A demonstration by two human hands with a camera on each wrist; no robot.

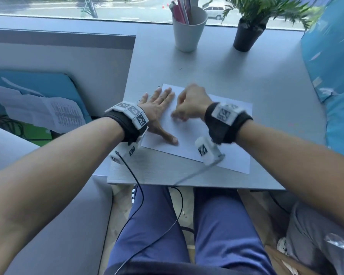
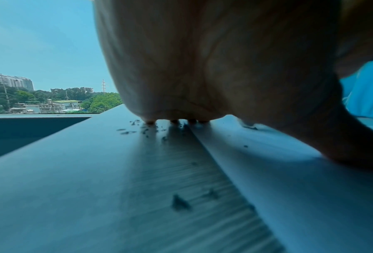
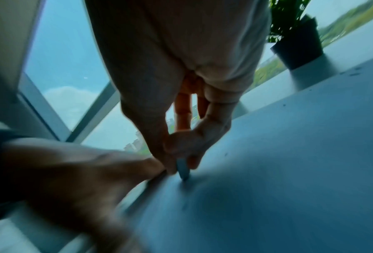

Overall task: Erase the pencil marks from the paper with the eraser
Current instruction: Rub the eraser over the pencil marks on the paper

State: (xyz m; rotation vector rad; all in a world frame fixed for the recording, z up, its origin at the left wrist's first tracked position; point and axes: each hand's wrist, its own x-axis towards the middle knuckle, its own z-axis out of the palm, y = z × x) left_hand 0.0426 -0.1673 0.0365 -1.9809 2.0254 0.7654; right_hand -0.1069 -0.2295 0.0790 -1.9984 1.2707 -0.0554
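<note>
My left hand [image 1: 157,108] lies flat, palm down, fingers straight and spread over the left edge of the paper [image 1: 226,135], thumb stretched toward me on the sheet. Dark eraser crumbs [image 2: 142,128] speckle the table [image 1: 246,76] by my fingertips. Just beside it, my right hand [image 1: 191,104] arches over the paper, wrist raised, fingers curled down and pinching the eraser [image 3: 183,169], whose tip touches the sheet. Farther back stand a cup [image 1: 187,30] and a potted plant [image 1: 246,34].
</note>
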